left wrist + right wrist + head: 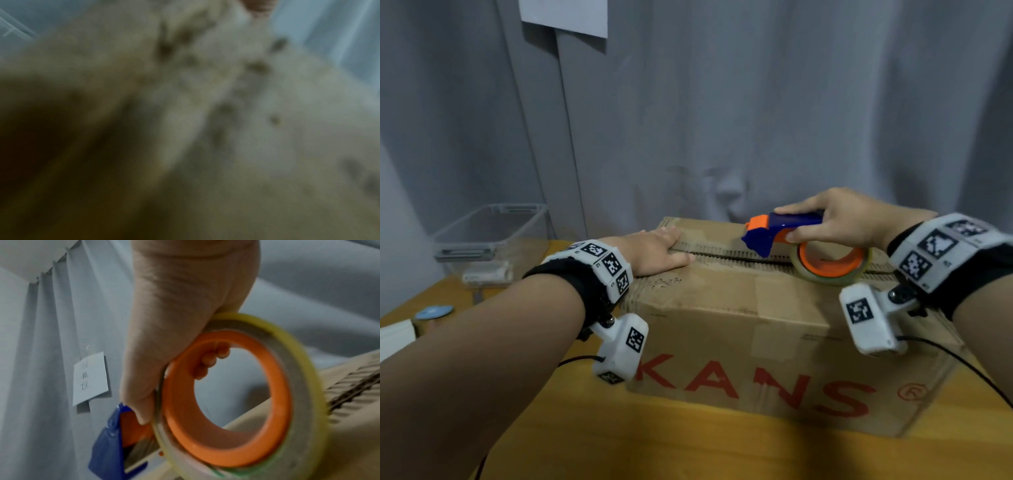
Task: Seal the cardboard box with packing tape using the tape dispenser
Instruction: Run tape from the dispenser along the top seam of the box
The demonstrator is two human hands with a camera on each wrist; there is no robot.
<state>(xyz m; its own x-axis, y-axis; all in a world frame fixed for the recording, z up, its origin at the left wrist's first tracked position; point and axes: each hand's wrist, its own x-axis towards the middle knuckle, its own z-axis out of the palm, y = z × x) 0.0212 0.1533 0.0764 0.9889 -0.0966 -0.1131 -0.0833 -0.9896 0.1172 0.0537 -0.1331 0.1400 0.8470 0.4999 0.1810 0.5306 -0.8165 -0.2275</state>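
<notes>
The left hand (pixel 654 251) reaches forward from the lower left with its forearm stretched out and lies palm down on the left end of the cardboard box (pixel 774 329), its fingers straight and together, flat beside the open seam (pixel 739 257) where the two top flaps meet. The right hand (pixel 839 219) comes in from the right, wrist raised above the box top, and grips the tape dispenser (pixel 784 229): the thumb lies along the top of the blue handle and the other fingers (pixel 209 360) curl through the orange hub of the tape roll (pixel 298 402). The roll rests on the box top at the seam, right of middle, with the dispenser's blue nose pointing left toward the other hand, which stays well apart from it. The box stands on the yellow tabletop (pixel 688 445), red letters on its near side. The left wrist view is too blurred to tell anything.
</notes>
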